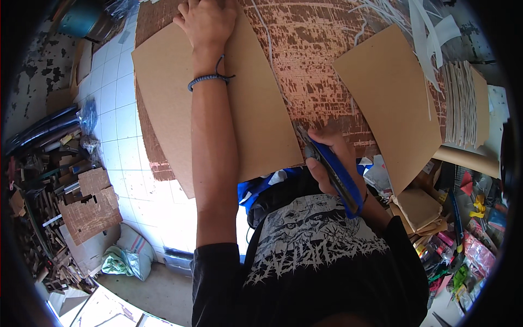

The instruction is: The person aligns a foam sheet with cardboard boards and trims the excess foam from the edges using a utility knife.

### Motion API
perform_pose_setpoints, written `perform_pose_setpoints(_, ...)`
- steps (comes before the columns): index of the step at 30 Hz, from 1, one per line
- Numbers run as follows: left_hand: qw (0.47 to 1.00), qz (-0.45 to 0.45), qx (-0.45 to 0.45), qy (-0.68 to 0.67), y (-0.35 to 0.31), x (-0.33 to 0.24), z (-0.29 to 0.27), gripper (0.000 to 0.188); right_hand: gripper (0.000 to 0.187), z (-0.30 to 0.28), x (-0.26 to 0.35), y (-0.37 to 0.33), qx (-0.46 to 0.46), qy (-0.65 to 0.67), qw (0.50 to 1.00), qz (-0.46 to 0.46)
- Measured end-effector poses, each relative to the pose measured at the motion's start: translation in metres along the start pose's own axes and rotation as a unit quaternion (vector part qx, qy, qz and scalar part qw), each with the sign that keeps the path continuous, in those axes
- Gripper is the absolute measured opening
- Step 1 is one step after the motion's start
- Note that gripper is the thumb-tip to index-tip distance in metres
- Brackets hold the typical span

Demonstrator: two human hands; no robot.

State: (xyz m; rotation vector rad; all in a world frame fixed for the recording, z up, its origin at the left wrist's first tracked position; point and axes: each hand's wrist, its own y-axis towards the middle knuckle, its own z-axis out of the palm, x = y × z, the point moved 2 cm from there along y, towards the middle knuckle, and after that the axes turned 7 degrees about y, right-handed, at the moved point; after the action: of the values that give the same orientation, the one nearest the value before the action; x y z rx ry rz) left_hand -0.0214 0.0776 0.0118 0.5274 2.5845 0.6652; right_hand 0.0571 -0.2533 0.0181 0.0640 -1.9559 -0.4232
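My left hand (208, 20) presses down near the far edge of a large brown cardboard sheet (256, 109), its fingers apart and partly cut off by the picture's top. A dark braided bracelet (208, 80) circles that wrist. In my right hand (330, 150) is a blue utility knife (340, 177), gripped along its body. The knife's front end points away from me, by the sheet's near right corner. Under the sheet lies a worn, scored brown work board (310, 71).
A second cardboard sheet (397, 92) lies to the right, beside a stack of cut boards (463, 103). White paper strips (427, 32) are heaped at the far right. A cardboard tube (468, 159) and cluttered supplies (463, 240) sit at right; wood scraps (49, 201) pile up at left.
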Motion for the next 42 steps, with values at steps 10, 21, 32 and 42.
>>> perform_pose_setpoints(10,1.000,-0.015,0.017,-0.021,-0.002,0.003,-0.001,0.023,0.041,-0.012,0.011,-0.021,0.052,0.055,0.993,0.085)
perform_pose_setpoints(21,1.000,-0.004,0.013,0.006,-0.003,-0.009,-0.009,0.023,0.042,-0.001,0.001,-0.007,-0.002,0.025,0.999,0.043)
perform_pose_setpoints(32,1.000,0.001,0.005,-0.004,-0.004,-0.001,0.000,0.022,0.043,-0.012,0.000,-0.006,0.003,0.032,0.999,0.043)
perform_pose_setpoints(42,1.000,0.008,-0.027,0.011,-0.006,-0.006,-0.002,0.019,0.043,-0.010,-0.011,0.024,-0.088,0.030,0.994,-0.052)
